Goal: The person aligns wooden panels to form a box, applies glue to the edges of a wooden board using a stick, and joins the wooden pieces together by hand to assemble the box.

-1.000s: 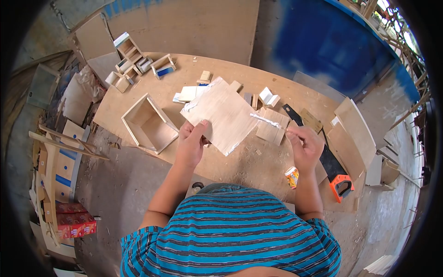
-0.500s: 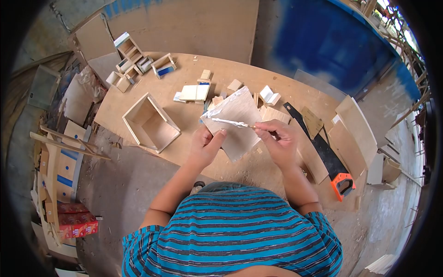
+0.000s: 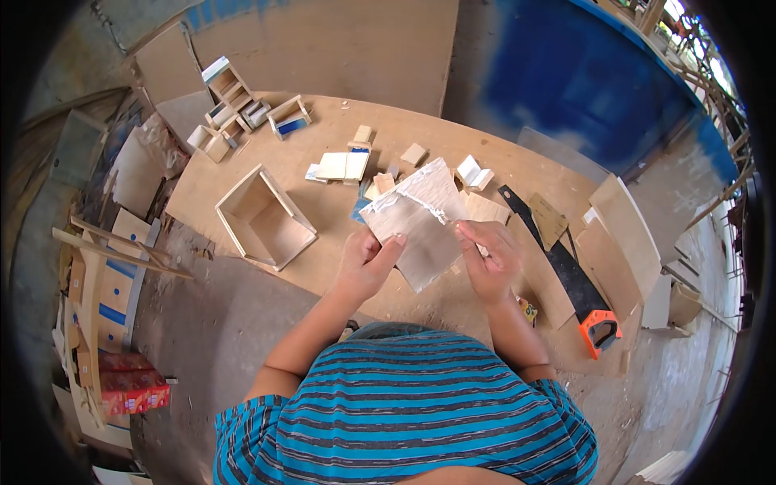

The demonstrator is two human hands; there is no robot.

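Observation:
My left hand [image 3: 370, 260] is closed on the lower left edge of a thin square wooden board [image 3: 416, 230], its thumb lying on the board's face. White paste [image 3: 396, 196] lies in a thick strip along the board's upper edge. In my right hand [image 3: 491, 252], thumb and fingers pinch a thin stick [image 3: 440, 216] whose end is coated in the same white paste and touches or nearly touches the board near its right edge. An open wooden box [image 3: 267, 217] stands on the worktable to the left of my hands.
Small wooden blocks [image 3: 343, 166] lie behind the board on the table [image 3: 202, 182]. At the right, a handsaw [image 3: 558, 263] with an orange handle rests beside plywood pieces [image 3: 622, 234]. Small wooden assemblies [image 3: 230, 93] are at the far left.
The stick has swung from lying across the board's face to its right edge, pointing away from me. The paste strip now reaches farther along the board. My left hand keeps its hold.

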